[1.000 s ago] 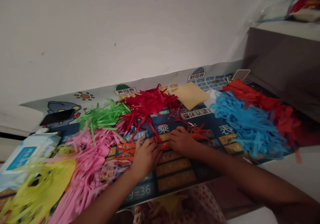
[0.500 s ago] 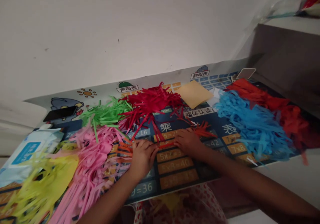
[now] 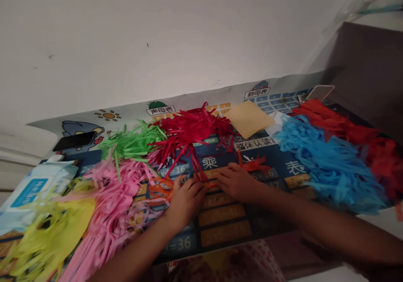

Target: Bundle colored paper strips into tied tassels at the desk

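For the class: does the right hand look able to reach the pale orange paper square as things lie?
Probably yes: the paper square lies uncovered, with only low orange strips and mat between. The right hand seems to be holding orange paper, though, so it may need to release that first.

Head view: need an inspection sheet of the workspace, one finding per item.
Surface: printed multiplication mat, far edge against the wall.
Job's things: orange paper strips at the hands, ends spreading out on both sides.
Clutter: crimson fringe, green fringe, pink fringe, yellow fringe, blue fringe, red fringe, pale orange sheet, black phone-like slab, blue-white packet.
Grippers: none; bare left hand and right hand, fingers at the orange paper strips, exact grip unclear.
Cables: nothing seen.
Surroundings: marked white wall behind, dark panel at right.
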Demonstrator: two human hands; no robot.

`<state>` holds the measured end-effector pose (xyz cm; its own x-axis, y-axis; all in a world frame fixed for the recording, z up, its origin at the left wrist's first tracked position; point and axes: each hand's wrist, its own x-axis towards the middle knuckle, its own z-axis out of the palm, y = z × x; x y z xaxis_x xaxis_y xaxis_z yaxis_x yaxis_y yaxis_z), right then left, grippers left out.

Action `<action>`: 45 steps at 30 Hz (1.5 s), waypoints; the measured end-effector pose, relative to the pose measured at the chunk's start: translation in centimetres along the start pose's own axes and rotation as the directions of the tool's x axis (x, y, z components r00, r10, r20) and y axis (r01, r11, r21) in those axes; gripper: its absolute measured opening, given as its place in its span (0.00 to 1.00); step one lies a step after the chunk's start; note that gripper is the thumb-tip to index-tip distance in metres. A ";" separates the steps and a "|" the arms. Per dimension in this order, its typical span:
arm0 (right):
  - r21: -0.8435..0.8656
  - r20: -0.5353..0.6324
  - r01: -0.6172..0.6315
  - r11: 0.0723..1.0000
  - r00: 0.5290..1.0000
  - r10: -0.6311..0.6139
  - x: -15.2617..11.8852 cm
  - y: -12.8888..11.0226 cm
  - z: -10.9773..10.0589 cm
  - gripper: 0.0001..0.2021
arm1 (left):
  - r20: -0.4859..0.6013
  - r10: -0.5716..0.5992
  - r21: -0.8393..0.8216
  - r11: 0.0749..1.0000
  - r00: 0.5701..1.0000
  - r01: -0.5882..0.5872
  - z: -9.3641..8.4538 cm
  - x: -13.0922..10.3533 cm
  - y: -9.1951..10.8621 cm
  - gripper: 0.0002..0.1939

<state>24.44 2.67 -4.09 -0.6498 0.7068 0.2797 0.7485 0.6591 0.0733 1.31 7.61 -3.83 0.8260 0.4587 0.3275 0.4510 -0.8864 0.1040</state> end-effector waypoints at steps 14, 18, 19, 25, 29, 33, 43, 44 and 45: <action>0.895 0.436 -0.439 -0.085 0.815 0.382 0.6 -7.5 -8.8 0.16 | -0.244 0.366 -0.069 0.917 0.898 -0.392 -9.4 -0.9 3.3 0.19; 0.739 0.634 -0.394 -0.546 0.681 0.367 0.4 -8.8 -7.7 0.16 | -0.322 0.290 -0.127 0.930 0.901 -0.345 -9.5 -1.4 4.4 0.17; 0.737 0.630 -0.357 -0.574 0.672 0.390 0.3 -9.3 -7.3 0.16 | -0.351 0.261 -0.143 0.934 0.899 -0.327 -9.3 -1.6 4.6 0.15; 0.803 0.515 -0.108 -0.586 0.620 0.592 0.1 -12.4 -5.7 0.16 | -0.446 -0.118 -0.360 0.931 0.887 -0.057 -7.3 -2.6 7.0 0.06; 0.793 0.524 -0.062 -0.606 0.576 0.627 0.0 -13.1 -5.3 0.16 | -0.465 -0.183 -0.342 0.939 0.866 0.015 -6.6 -2.7 7.8 0.08; 0.868 0.496 -0.315 -0.383 0.572 0.653 -0.6 -12.3 -6.5 0.12 | -0.356 0.027 -0.200 0.974 0.934 -0.104 -7.6 -2.9 6.3 0.14; 0.771 0.599 -0.338 -0.540 0.673 0.434 -1.4 -11.0 -8.7 0.12 | -0.137 0.274 -0.063 0.957 0.952 -0.284 -10.0 -3.3 5.3 0.12; 0.743 0.618 -0.342 -0.575 0.680 0.394 -1.4 -11.0 -8.4 0.13 | -0.170 0.260 -0.070 0.959 0.951 -0.275 -10.0 -3.2 5.4 0.12; 0.714 0.638 -0.357 -0.602 0.687 0.349 -1.4 -11.1 -8.1 0.14 | -0.194 0.239 -0.091 0.961 0.951 -0.260 -10.0 -3.1 5.5 0.13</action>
<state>18.15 -7.69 2.46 -0.2693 0.8794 -0.3927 -0.3137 -0.4656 -0.8275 -2.17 0.67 5.06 0.8284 0.2125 0.5183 0.1879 -0.9771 0.1003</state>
